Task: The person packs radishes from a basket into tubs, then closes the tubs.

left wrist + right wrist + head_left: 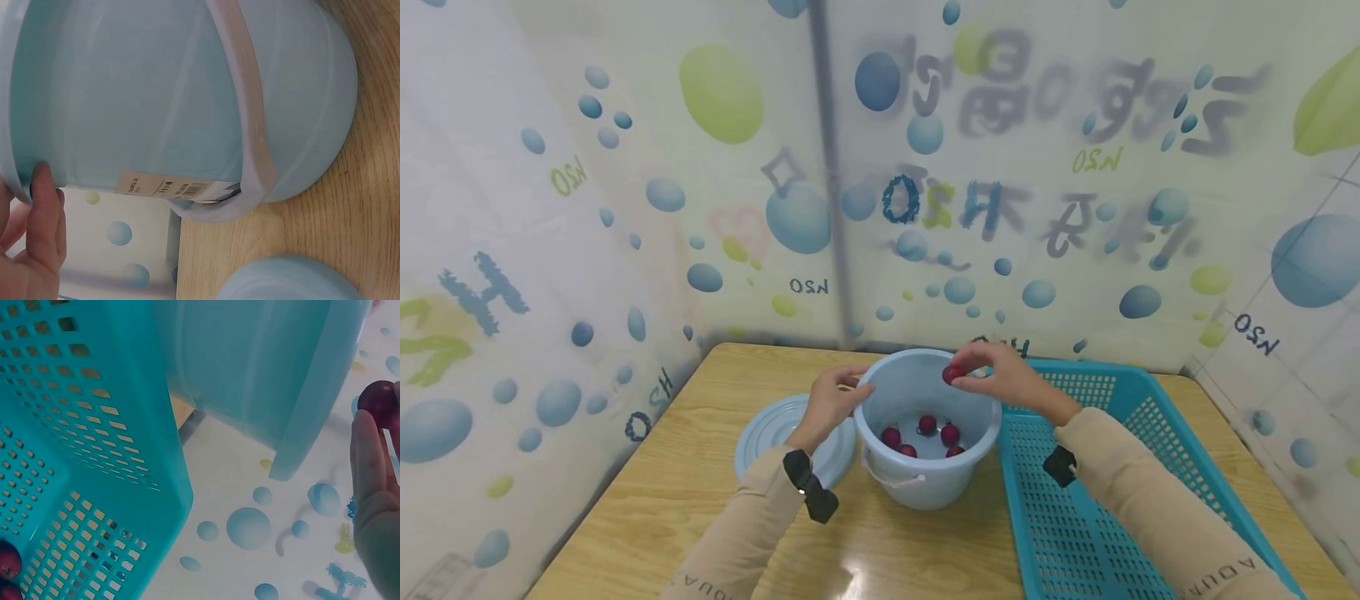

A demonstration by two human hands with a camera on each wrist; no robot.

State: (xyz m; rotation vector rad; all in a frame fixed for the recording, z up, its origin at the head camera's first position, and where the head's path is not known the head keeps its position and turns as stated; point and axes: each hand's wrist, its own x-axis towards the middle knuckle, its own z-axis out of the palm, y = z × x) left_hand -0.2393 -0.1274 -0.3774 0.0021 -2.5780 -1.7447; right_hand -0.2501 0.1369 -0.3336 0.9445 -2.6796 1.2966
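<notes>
A pale blue bucket point(917, 493) stands upright on the table, with several dark red plums point(950, 434) at its bottom. My left hand point(833, 402) grips the left rim of the bucket, thumb on the inner side and fingers outside. Over the bucket's right rim, my right hand point(1006, 377) pinches one plum point(379, 403) between thumb and fingers. Its fingertips stay clear of the wall. A white handle point(253, 125) hangs down on the bucket's near side.
A turquoise perforated basket point(1019, 533) sits right of the bucket; plums point(9, 559) lie inside it. Left of the bucket lies a round pale blue lid point(760, 446) on the wooden table point(647, 500). A patterned curtain point(760, 308) closes off the back and sides.
</notes>
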